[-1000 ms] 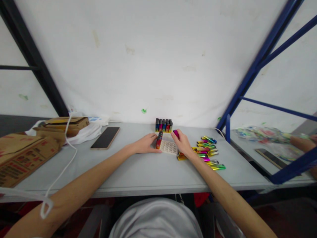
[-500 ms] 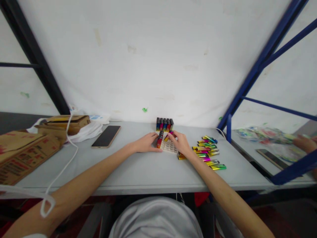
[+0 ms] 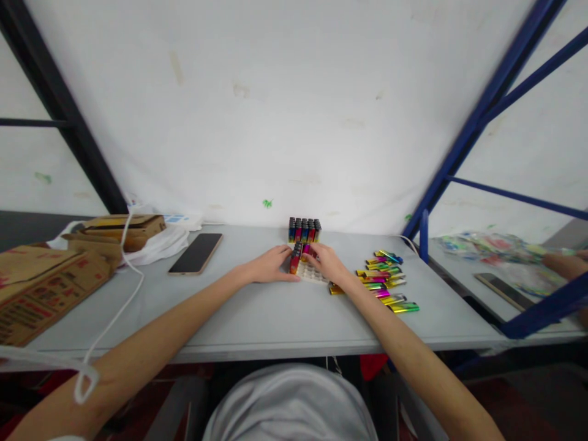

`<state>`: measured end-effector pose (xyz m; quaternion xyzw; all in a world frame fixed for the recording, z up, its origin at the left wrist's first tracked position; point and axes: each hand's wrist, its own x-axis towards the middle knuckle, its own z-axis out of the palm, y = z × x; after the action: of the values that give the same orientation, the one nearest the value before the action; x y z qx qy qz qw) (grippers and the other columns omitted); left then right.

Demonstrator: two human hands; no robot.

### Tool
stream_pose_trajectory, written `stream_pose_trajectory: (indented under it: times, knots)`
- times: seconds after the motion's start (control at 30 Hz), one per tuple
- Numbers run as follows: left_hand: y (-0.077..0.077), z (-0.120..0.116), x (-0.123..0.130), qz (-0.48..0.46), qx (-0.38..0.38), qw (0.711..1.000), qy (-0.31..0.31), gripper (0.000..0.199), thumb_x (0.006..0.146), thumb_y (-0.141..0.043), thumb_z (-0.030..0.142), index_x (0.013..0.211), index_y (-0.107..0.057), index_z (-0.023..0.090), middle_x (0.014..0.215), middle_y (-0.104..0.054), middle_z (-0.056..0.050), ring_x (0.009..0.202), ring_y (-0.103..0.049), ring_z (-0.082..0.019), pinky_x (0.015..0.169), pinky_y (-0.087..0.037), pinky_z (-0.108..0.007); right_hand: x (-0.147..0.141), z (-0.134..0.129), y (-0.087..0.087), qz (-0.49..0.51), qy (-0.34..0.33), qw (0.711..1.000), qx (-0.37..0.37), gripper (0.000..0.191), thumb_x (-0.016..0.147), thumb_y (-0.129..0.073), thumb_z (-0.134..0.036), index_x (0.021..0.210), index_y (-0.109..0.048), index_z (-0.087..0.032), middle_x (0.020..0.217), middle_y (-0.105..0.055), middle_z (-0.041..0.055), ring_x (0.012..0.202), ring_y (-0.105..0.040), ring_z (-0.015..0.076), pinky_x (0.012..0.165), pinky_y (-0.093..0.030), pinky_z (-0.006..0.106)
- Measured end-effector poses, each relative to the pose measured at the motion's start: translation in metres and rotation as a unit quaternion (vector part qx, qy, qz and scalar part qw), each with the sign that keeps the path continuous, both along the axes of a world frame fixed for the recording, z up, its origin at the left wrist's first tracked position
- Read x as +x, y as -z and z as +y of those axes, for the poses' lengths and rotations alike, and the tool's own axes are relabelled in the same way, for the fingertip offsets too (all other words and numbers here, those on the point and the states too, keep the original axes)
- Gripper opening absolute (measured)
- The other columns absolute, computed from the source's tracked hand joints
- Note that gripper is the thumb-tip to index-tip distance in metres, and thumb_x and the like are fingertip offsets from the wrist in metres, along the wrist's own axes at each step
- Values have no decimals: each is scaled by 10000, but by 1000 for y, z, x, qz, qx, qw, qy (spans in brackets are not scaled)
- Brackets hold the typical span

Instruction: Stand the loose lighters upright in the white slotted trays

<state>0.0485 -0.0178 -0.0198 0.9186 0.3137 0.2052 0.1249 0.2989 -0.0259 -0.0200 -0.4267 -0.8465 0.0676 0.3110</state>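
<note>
- The main risk, I judge, is a missed socket: the right hand (image 3: 325,260) hides much of the pale, socketed rectangular tray (image 3: 315,275), so the shiny magenta lighter (image 3: 305,249) could catch a rim and tip.
- A knock against the row of red-bodied, black-topped upright lighters (image 3: 294,260) at the tray's left edge could tilt them, since they stand just beside it.
- If the left hand (image 3: 274,265) eases off, a hard push might slide the tray toward the back edge of the grey table (image 3: 257,318).
- The magenta lighter lies at the right hand's fingertips, above or in the tray's far-left part; the hand covers whether it is seated.
- The right grip appears clamped on that lighter.
- The left grip's thumb and fingers spread along the tray's left edge; I cannot tell whether they pinch it.
</note>
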Motion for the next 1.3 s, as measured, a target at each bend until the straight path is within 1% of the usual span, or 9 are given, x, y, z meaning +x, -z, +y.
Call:
stream_pose_trajectory:
  times: [0.17,0.23,0.33,0.47,0.6,0.83,1.07,1.2,1.3]
  knots:
    - [-2,-1,1,-9,-2,1000,6,758,856,-783,726,1334,-658,151,1366,-677,-184,1300,-625,-397,1164,-476,-470,26,-7,-15,42,-6,999,-2,276,1049,-621,-370,1221,-714,-175,1059,-779,107,927,-694,228,936,-524,365]
    - [-2,-1,1,-8,-3,1000,6,770,852,-783,731,1335,-653,146,1383,-670,-190,1302,-626,-399,1166,-474,-471,47,-11,-24,34,0,999,-35,290,1047,-597,-401,1140,-743,-169,1039,-791,110,909,-701,232,912,-532,370]
    - [-3,-2,1,7,-1,1000,1,775,861,-769,734,1335,-642,134,1400,-660,-203,1301,-626,-400,1160,-476,-478,80,-18,-35,-2,-18,990,-138,344,1017,-602,-473,996,-769,-173,1004,-803,102,915,-705,242,890,-539,372]
    - [-3,-2,1,20,5,1000,-5,759,880,-737,754,1323,-638,146,1396,-665,-195,1296,-621,-391,1146,-482,-471,108,-27,-46,-6,-67,940,-336,473,826,-804,-592,1029,-777,-165,974,-813,83,906,-728,239,859,-570,346]
    - [-3,-2,1,24,6,1000,-5,748,881,-739,750,1316,-638,149,1393,-664,-190,1295,-621,-382,1141,-485,-458,112,-33,-49,-27,-68,918,-390,554,732,-887,-562,1108,-779,-170,977,-820,83,888,-734,241,807,-568,332]
    - [-3,-1,1,28,5,1000,-9,767,875,-743,754,1321,-637,140,1389,-663,-196,1293,-624,-385,1138,-486,-464,106,-30,-45,-83,-29,950,-299,380,823,-782,-540,940,-795,-179,946,-818,83,868,-720,263,814,-539,351]
    - [-3,-1,0,10,6,1000,6,781,875,-733,771,1335,-640,147,1401,-663,-193,1297,-628,-396,1144,-490,-480,98,-35,-51,53,37,985,-158,520,1012,-542,-644,1161,-737,-186,757,-740,24,665,-634,191,685,-491,302]
    - [-2,-1,0,16,13,1000,3,798,880,-715,792,1334,-638,140,1392,-665,-202,1294,-632,-395,1139,-495,-479,91,-31,-50,89,81,992,-42,533,991,-562,-665,1054,-789,-187,789,-733,44,670,-579,188,676,-447,307]
    - [-1,1,0,7,19,1000,10,806,875,-723,790,1349,-635,144,1395,-668,-204,1288,-637,-396,1144,-494,-490,85,-29,-47,122,104,987,-8,514,936,-632,-694,930,-748,-193,677,-642,13,631,-516,179,645,-413,306]
